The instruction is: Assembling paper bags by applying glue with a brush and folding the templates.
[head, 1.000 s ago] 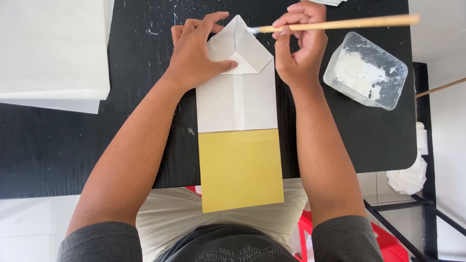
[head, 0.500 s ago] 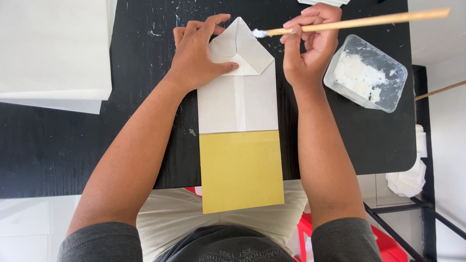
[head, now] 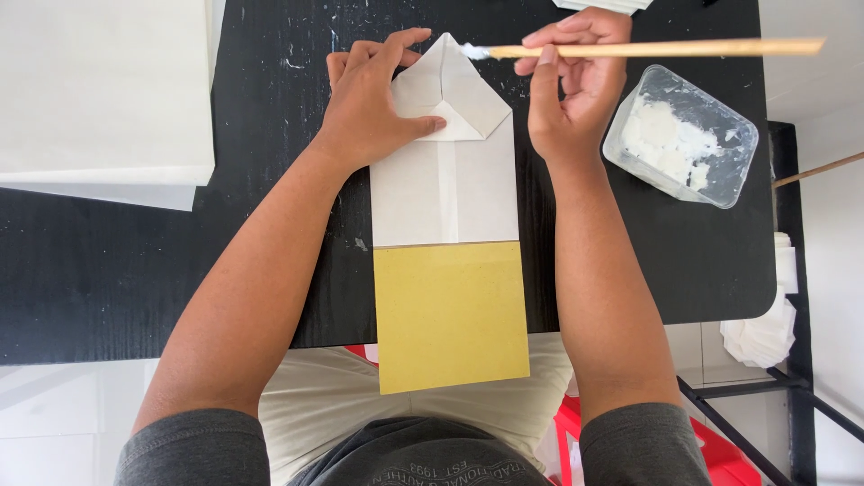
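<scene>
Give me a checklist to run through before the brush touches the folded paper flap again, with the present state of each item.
1. Left hand pins the white paper bag flat on the black table: ok.
2. Thumb holds down the folded triangular flap: ok.
3. Right hand grips the wooden brush: ok.
4. Brush tip carries white paste: ok, a white blob shows.
5. Brush tip touching the flap's edge: cannot tell, it sits right at the edge.
6. Clear paste tub within reach, with paste left: ok, beside the right hand.
</scene>
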